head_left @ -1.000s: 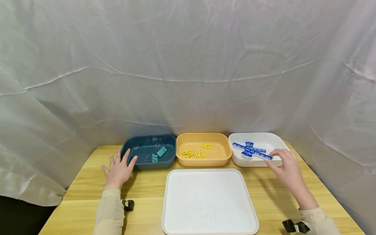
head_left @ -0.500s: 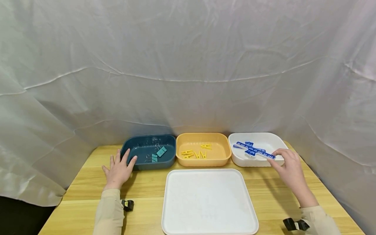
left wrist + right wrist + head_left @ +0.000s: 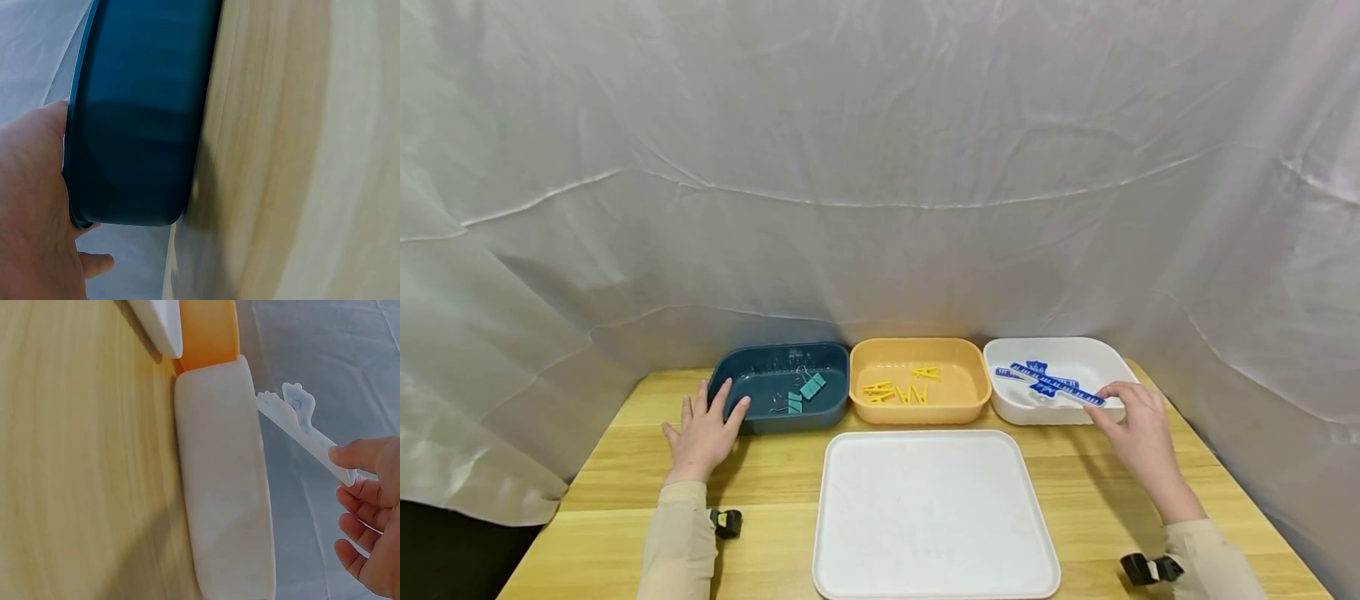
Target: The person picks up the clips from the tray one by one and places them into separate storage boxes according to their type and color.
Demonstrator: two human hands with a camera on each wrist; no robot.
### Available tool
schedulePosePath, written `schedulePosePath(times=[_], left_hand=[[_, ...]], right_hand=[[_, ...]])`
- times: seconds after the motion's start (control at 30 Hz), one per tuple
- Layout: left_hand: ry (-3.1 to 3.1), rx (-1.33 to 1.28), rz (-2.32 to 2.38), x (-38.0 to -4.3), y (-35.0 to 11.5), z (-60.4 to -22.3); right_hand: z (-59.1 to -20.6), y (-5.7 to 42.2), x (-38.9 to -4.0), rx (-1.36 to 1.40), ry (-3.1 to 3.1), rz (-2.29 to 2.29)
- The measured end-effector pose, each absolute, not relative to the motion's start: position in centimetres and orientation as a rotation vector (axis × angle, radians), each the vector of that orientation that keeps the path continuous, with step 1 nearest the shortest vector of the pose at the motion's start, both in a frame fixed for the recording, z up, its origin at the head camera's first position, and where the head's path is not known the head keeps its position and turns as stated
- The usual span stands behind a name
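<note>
My right hand (image 3: 1142,437) pinches one end of a long blue-and-white page clip (image 3: 1086,395) patterned like piano keys, between thumb and fingers. In the right wrist view the clip (image 3: 306,437) shows its pale side and wavy grips, raised above the rim of the white bin (image 3: 222,481). A second blue clip (image 3: 1006,373) lies in the white bin, partly hidden under the held one. At the left, my left hand (image 3: 703,437) rests with spread fingers on the near left corner of the dark blue bin (image 3: 752,423). The left wrist view shows that hand (image 3: 31,200) against the bin's rim.
Two teal binder clips (image 3: 812,385) lie in the dark blue bin. Several yellow clothespins (image 3: 920,395) are in the orange bin (image 3: 955,408) between the other two. A white tray (image 3: 932,517) sits in front on the wooden table (image 3: 775,500). A grey curtain (image 3: 880,250) hangs behind.
The right hand has moved slightly right, and the pinched clip has lifted and shifted right over the other clip. The left hand stays on the dark blue bin.
</note>
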State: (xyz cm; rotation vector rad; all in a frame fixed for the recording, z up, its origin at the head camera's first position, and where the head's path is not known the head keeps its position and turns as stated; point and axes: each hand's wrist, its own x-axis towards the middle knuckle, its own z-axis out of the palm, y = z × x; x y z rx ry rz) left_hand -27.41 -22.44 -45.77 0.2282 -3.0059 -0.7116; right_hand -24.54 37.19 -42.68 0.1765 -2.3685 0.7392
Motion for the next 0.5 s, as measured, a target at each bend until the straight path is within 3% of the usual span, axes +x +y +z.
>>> schedulePosePath(times=[0.5], left_hand=[[-3.003, 0.216, -0.708, -27.42, -22.53, -45.77]], right_hand=[[-43.37, 37.61, -25.43, 0.122, -2.424, 0.744]])
